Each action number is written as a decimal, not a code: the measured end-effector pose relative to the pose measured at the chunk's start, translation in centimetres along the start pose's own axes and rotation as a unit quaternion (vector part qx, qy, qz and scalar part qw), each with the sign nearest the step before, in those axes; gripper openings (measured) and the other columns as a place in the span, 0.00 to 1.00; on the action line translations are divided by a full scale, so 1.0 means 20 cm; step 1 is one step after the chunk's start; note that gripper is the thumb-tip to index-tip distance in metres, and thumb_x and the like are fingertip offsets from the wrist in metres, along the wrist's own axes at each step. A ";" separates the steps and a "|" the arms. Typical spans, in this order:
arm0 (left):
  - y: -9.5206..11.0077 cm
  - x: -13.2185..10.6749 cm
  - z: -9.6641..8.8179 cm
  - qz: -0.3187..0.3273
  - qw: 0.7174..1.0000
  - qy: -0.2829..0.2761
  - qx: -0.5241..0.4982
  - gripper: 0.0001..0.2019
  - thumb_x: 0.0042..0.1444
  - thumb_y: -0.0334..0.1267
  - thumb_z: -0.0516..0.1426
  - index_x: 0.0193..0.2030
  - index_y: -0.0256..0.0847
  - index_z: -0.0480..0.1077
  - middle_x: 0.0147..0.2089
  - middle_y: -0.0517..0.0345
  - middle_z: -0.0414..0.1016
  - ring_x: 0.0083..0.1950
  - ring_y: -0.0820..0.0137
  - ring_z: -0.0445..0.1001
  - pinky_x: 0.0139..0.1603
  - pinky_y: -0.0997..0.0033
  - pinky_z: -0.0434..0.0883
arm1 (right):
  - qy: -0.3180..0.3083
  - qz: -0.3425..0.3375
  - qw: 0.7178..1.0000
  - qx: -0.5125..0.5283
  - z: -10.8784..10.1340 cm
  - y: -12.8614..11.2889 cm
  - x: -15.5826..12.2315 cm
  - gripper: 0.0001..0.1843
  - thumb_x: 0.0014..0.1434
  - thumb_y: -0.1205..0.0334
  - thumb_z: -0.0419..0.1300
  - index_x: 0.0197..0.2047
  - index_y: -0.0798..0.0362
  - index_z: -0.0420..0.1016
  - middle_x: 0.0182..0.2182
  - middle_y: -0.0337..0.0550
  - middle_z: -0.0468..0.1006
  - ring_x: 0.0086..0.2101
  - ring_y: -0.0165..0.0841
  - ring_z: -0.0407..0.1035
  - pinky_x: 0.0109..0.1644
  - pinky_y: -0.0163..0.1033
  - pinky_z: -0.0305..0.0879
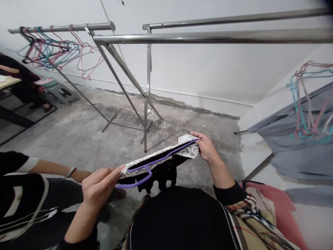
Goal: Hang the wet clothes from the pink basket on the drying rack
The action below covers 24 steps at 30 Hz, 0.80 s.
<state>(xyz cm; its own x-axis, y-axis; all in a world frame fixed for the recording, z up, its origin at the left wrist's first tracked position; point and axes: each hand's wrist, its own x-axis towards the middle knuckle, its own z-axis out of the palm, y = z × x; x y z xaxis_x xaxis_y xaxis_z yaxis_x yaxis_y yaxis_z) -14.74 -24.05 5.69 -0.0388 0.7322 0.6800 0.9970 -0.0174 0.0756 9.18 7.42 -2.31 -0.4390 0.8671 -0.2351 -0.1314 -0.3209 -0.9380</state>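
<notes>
Your left hand (100, 187) pinches one end of a black garment with white lace trim (158, 163) on a purple wire hanger (145, 170); your right hand (206, 147) grips the other end, chest-high, below a steel clothes rail (208, 36).

Low in the middle of the frame, the person's left hand (100, 187) is pinching one end of a black garment with white lace trim (166, 160), while the right hand (206, 147) is gripping the other end. A purple hanger (145, 171) is lying along the lace between them. Behind, steel drying racks (147, 90) are standing on the concrete floor (78, 132), with coloured hangers (56, 50) dangling at upper left. Another person's forearm (56, 169) is reaching in from the left edge.
</notes>
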 end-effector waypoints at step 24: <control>0.04 -0.07 0.18 -0.119 0.986 -0.011 0.118 0.09 0.61 0.39 0.58 0.46 0.45 0.78 0.28 0.61 0.77 0.25 0.79 0.72 0.27 0.82 0.63 | 0.064 -0.231 0.947 -0.215 -0.06 -0.07 -0.07 0.17 0.46 0.69 0.56 0.38 0.51 0.80 0.35 0.43 0.78 0.35 0.35 0.70 0.42 0.40 0.65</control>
<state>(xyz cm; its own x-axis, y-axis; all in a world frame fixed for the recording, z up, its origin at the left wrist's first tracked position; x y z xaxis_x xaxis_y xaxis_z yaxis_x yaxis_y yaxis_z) -13.74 -22.70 2.12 -0.2742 0.7114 0.6471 0.9478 0.3138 0.0567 11.03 7.16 -0.93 -0.3082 0.9248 0.2229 0.1017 0.2650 -0.9589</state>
